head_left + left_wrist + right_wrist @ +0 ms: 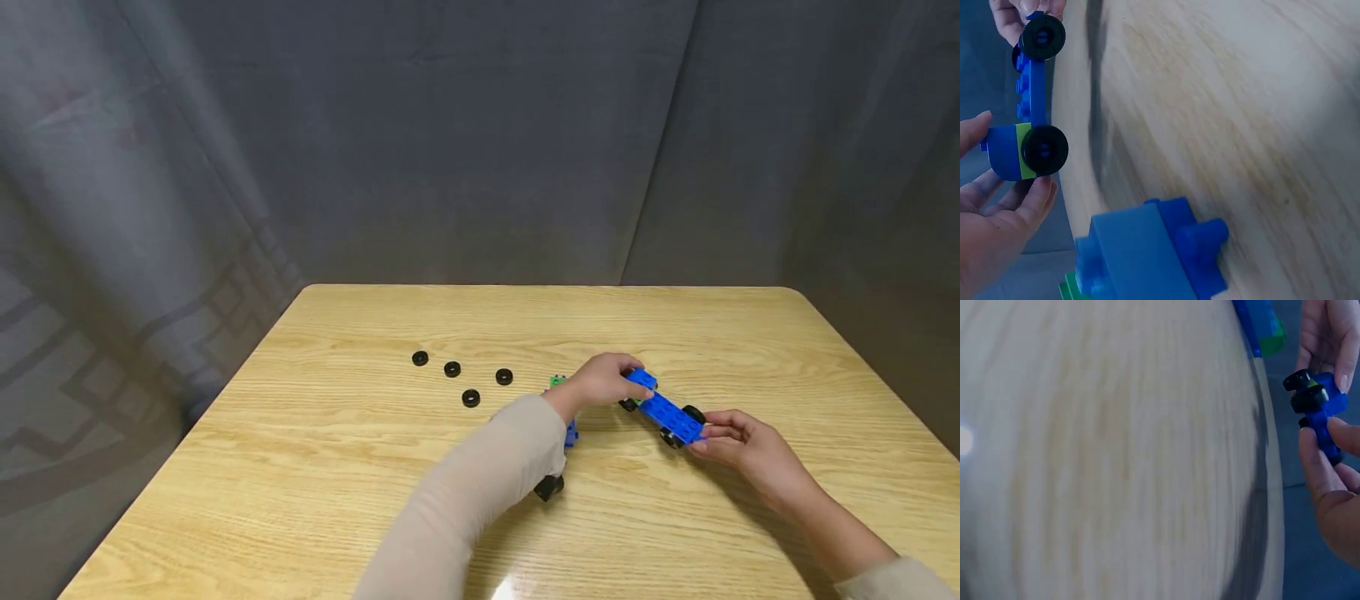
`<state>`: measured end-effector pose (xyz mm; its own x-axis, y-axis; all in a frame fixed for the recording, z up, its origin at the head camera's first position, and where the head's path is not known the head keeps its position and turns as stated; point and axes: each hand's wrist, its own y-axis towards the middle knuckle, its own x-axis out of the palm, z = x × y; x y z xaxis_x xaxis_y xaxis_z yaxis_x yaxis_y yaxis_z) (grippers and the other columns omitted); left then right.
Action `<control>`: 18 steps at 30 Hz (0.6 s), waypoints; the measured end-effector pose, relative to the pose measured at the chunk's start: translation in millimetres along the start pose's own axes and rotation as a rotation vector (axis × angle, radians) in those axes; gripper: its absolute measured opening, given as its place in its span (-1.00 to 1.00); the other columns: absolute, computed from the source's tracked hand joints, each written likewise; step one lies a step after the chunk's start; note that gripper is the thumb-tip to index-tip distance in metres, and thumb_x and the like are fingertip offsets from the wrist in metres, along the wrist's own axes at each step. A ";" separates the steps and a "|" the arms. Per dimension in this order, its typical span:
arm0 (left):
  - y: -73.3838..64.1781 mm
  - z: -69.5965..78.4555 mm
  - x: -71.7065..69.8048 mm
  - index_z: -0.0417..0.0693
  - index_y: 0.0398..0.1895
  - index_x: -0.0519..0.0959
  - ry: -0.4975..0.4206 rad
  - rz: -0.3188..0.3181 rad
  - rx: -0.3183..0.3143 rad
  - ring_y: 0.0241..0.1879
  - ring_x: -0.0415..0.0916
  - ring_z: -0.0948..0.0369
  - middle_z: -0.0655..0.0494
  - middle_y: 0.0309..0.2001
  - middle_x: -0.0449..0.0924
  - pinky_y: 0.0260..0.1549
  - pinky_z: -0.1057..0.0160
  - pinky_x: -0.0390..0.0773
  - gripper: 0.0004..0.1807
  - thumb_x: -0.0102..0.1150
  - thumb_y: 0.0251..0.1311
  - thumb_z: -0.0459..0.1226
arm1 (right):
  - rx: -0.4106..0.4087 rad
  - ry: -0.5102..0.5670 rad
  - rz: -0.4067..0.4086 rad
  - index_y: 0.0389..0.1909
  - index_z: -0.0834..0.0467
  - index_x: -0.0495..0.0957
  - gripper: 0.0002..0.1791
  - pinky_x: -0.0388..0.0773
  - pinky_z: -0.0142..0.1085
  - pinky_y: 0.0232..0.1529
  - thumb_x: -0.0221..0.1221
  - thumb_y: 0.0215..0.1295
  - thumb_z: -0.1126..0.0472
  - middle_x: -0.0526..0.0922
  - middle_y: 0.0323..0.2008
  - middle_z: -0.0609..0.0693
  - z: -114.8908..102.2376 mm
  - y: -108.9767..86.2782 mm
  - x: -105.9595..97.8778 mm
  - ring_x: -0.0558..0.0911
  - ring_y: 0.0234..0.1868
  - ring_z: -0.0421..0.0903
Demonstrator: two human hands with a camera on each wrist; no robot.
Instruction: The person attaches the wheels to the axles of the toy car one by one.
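Observation:
A toy car of blue building blocks with black wheels is held between both hands. My left hand grips its blue cab end, thumb on one side and fingers on the other; a yellow-green layer shows under the cab in the left wrist view. At the opposite end, my right hand pinches the flat blue base close to a pair of wheels. The left forearm partly hides a second blue block build with green on it. That build looms large, as blue blocks, in the left wrist view.
Several loose black tyres lie on the wooden table, left of the second build. A black wheel sticks out below the left sleeve. Grey curtains hang behind the table's far edge.

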<state>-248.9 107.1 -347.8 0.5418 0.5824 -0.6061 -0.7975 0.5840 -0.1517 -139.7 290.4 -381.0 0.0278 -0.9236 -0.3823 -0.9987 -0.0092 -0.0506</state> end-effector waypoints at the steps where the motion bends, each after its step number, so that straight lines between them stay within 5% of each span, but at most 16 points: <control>1: 1.4 0.1 1.3 0.07 0.08 0.38 0.032 -0.010 0.012 0.03 0.28 0.33 0.24 0.05 0.35 -0.15 0.38 0.38 -0.49 0.18 0.00 -0.12 | -0.007 -0.071 0.000 0.01 0.53 0.14 -0.41 0.51 -0.37 -0.38 0.17 0.06 0.29 0.47 -0.29 0.12 -0.2 -1.1 0.4 0.51 -0.38 -0.31; 9: 5.9 3.5 11.0 0.09 0.07 0.39 0.186 -0.052 0.057 -0.02 0.31 0.37 0.27 0.03 0.37 -0.21 0.46 0.37 -0.53 0.16 0.02 -0.14 | -0.093 -0.419 0.005 -0.18 0.40 0.34 -0.57 0.47 -0.40 -0.49 0.23 -0.03 0.27 0.51 -0.40 0.05 1.8 -6.9 3.0 0.49 -0.42 -0.22; 18: 10.7 6.6 19.7 0.14 0.04 0.41 0.280 -0.075 0.096 -0.07 0.34 0.40 0.28 0.00 0.39 -0.29 0.51 0.35 -0.55 0.16 0.01 -0.11 | 0.007 -0.466 -0.098 -0.32 0.34 0.31 -0.53 0.33 -0.36 -0.57 0.31 -0.14 0.16 0.39 -0.50 0.01 -2.6 -6.6 0.9 0.37 -0.47 -0.12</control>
<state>-245.0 128.6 -356.1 0.4932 0.3653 -0.7895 -0.7220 0.6781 -0.1373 -133.2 288.6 -378.6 0.1404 -0.6483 -0.7483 -0.9900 -0.0837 -0.1132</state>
